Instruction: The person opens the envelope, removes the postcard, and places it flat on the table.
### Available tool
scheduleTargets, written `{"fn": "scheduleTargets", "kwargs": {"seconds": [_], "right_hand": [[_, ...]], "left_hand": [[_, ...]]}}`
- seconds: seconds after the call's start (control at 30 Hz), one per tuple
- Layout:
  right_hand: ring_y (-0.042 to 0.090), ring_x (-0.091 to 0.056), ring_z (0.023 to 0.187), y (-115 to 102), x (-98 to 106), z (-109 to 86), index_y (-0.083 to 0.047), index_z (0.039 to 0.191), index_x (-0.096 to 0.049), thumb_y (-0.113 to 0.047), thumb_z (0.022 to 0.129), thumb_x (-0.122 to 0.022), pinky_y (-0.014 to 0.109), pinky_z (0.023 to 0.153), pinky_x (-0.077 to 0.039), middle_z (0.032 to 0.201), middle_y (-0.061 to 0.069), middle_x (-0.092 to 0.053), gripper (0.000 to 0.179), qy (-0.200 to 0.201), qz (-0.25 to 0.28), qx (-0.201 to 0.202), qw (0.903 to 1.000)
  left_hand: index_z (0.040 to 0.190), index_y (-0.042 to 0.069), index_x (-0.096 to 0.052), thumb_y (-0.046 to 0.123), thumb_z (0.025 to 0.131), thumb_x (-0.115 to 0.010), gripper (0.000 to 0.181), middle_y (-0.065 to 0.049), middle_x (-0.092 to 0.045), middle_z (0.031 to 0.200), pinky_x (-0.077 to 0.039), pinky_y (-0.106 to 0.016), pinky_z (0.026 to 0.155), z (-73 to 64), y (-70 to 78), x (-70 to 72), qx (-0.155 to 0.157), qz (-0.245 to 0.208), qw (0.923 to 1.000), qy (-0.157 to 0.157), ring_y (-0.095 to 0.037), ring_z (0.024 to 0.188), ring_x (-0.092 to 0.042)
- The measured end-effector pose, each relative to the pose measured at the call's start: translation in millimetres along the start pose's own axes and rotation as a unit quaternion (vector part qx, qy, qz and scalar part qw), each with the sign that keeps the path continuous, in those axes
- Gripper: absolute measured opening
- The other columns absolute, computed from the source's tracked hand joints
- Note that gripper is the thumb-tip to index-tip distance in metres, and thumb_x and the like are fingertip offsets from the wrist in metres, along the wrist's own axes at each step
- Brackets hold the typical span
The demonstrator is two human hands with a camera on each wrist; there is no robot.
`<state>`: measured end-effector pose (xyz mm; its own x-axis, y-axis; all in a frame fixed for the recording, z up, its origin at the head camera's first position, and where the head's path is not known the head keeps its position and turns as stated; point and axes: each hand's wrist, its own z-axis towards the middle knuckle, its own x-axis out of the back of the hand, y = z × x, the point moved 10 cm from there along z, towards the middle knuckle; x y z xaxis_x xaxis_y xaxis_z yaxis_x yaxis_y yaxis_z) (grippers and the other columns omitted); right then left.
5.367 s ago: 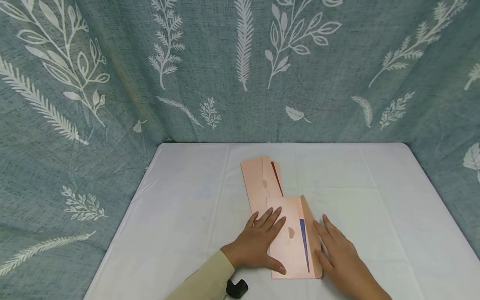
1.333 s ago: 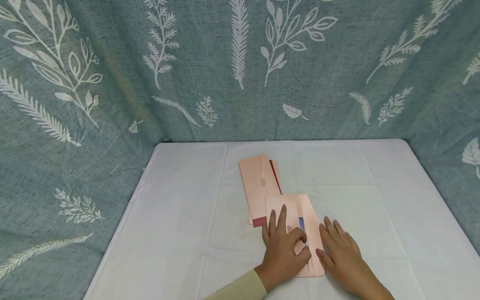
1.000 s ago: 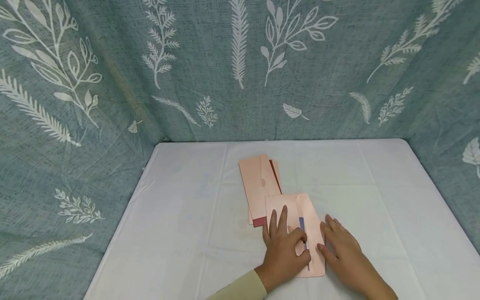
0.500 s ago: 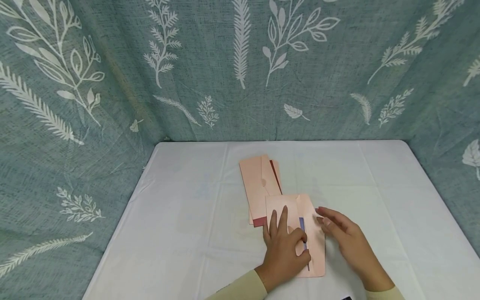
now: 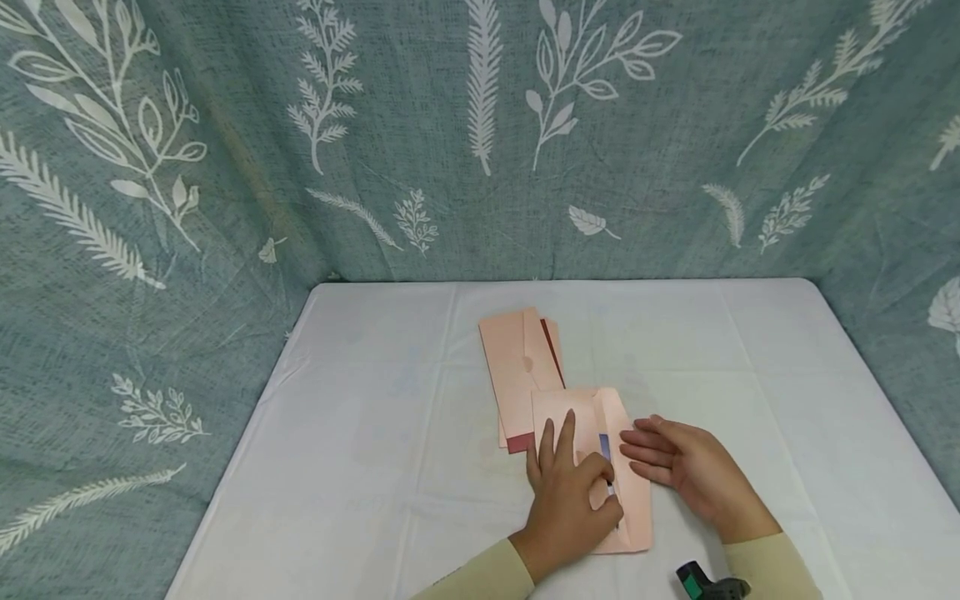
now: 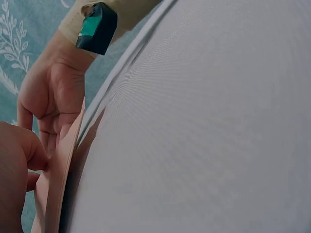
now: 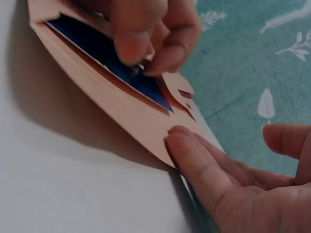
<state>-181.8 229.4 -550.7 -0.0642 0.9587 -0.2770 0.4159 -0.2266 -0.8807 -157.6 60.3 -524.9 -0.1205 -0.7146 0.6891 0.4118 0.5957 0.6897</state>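
A peach envelope lies on the white table with its flap on the right side. A blue insert shows in its mouth. My left hand rests over the envelope, its thumb and index finger pinching at the opening's edge while the other fingers stretch forward. What lies between those fingertips is mostly hidden. My right hand is turned palm inward at the flap, fingers extended against it and thumb apart, as the right wrist view shows. The flap is lifted off the table.
Behind the envelope lie other peach envelopes, overlapping, with dark red inserts peeking out. A black and green wrist camera sits below the right sleeve. Leaf-patterned curtain hangs along the table's back and sides.
My left hand moved from lying flat on the envelope's left to pinching at its mouth. My right hand rolled from palm down to palm inward, and the flap tilted up.
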Motion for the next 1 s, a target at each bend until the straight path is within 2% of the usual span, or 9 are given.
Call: {"fn": "scheduleTargets", "kwargs": {"seconds": [0.1,0.27,0.43,0.57,0.67,0.73,0.87,1.0], "right_hand": [[0.029,-0.071,0.122,0.8,1.8,4.5,0.022,0.157,-0.027,-0.028,0.12,-0.041,0.045,0.102,-0.055,0.144,0.031,-0.062,0.064,-0.014,0.011,-0.009,0.9998],[0.03,-0.072,0.119,1.0,1.6,9.5,0.023,0.156,-0.029,-0.028,0.12,-0.043,0.046,0.101,-0.056,0.137,0.03,-0.067,0.063,-0.012,0.02,-0.015,0.9996],[0.03,-0.072,0.119,0.5,-3.2,13.5,0.021,0.156,-0.029,-0.027,0.12,-0.043,0.045,0.1,-0.057,0.138,0.03,-0.066,0.063,-0.012,0.004,-0.009,0.9999],[0.029,-0.073,0.117,1.1,-6.1,17.3,0.015,0.158,-0.026,-0.03,0.12,-0.045,0.046,0.098,-0.058,0.135,0.03,-0.067,0.062,-0.012,-0.001,-0.008,0.9999],[0.029,-0.074,0.114,2.0,-5.1,19.5,0.009,0.153,-0.031,-0.03,0.119,-0.049,0.046,0.096,-0.059,0.129,0.026,-0.07,0.055,-0.006,0.01,-0.01,0.9999],[0.029,-0.075,0.114,2.2,-5.6,20.2,0.009,0.15,-0.034,-0.028,0.119,-0.048,0.046,0.095,-0.059,0.127,0.025,-0.071,0.051,-0.014,0.012,-0.006,0.9998],[0.026,-0.074,0.114,3.1,-8.8,21.1,0.019,0.148,-0.039,-0.021,0.12,-0.043,0.045,0.095,-0.059,0.128,0.023,-0.071,0.049,-0.036,0.006,-0.003,0.9993],[0.023,-0.076,0.11,5.7,-10.2,23.3,0.021,0.146,-0.044,-0.016,0.117,-0.05,0.042,0.092,-0.06,0.124,0.021,-0.074,0.047,-0.024,0.001,-0.017,0.9995]], "left_hand": [[0.093,0.026,-0.064,0.021,0.083,-0.073,0.014,-0.021,-0.024,0.175,-0.009,-0.084,0.112,-0.2,0.2,0.6,0.0,-0.007,1.0,0.002,-0.054,0.158,-0.014],[0.095,0.026,-0.064,0.019,0.083,-0.073,0.016,-0.021,-0.026,0.175,-0.01,-0.086,0.111,-0.6,0.7,1.8,-0.004,-0.011,0.9999,0.006,-0.053,0.159,-0.015],[0.096,0.026,-0.064,0.019,0.083,-0.074,0.017,-0.02,-0.026,0.175,-0.009,-0.086,0.111,-0.9,0.1,2.1,0.002,-0.016,0.9999,0.004,-0.052,0.159,-0.015],[0.096,0.027,-0.064,0.019,0.084,-0.074,0.017,-0.019,-0.025,0.176,-0.008,-0.085,0.112,-0.9,-0.8,0.9,0.009,-0.018,0.9998,0.0,-0.051,0.159,-0.014],[0.096,0.027,-0.064,0.019,0.084,-0.074,0.017,-0.019,-0.024,0.176,-0.007,-0.085,0.112,-1.0,-1.0,0.2,0.011,-0.018,0.9998,-0.002,-0.051,0.16,-0.014],[0.096,0.027,-0.064,0.019,0.084,-0.074,0.017,-0.018,-0.024,0.176,-0.007,-0.085,0.112,-1.0,-1.1,-0.2,0.011,-0.016,0.9998,-0.003,-0.051,0.16,-0.013],[0.096,0.027,-0.064,0.019,0.083,-0.074,0.018,-0.018,-0.024,0.176,-0.007,-0.084,0.113,-0.9,-1.3,-0.4,0.01,-0.014,0.9998,-0.003,-0.05,0.16,-0.013],[0.096,0.026,-0.064,0.019,0.083,-0.073,0.017,-0.018,-0.024,0.176,-0.007,-0.085,0.112,-0.4,-1.6,-0.2,0.008,-0.019,0.9998,-0.002,-0.05,0.16,-0.013]]}}
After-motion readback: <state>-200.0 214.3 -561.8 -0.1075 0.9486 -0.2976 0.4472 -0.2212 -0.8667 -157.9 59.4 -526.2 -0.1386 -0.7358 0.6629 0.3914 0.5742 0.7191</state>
